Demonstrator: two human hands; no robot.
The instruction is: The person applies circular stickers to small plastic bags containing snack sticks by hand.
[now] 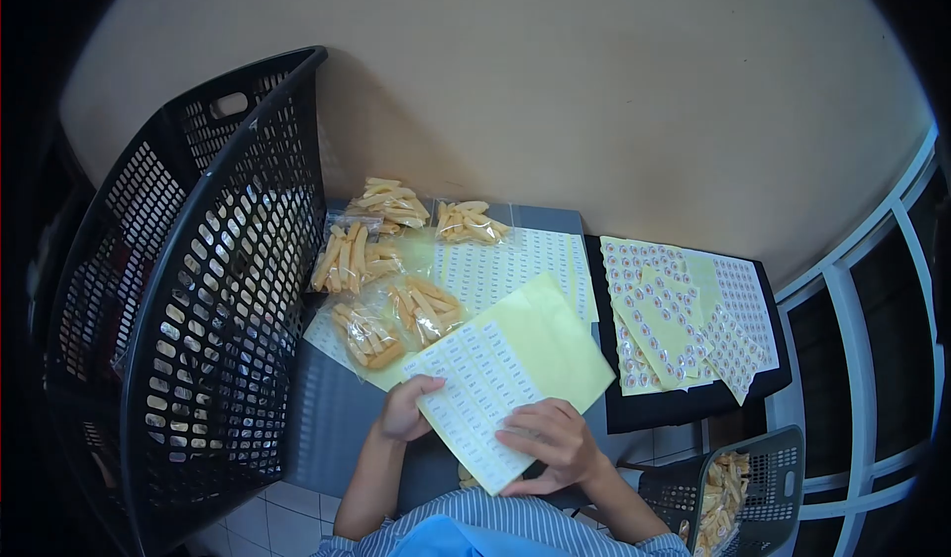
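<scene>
My left hand [406, 410] grips the left edge of a yellow-backed sticker sheet [475, 369], its thumb on top. Rows of small white printed labels cover the sheet's left part; its right part is bare yellow. My right hand [553, 443] holds the lower right edge, fingers bent over the labels and thumb near the bottom corner. The sheet is tilted above the grey table [337, 418]. Just beyond it lie clear bags of pale yellow sticks [424, 309], several in all, partly on other label sheets [495, 265].
A tall black perforated basket [228, 260] stands at the left. On a black surface [644, 413] at the right lie sheets of round stickers [733, 299]. A smaller basket [783, 478] at the lower right holds more bagged sticks [723, 498]. A wall [594, 91] rises behind.
</scene>
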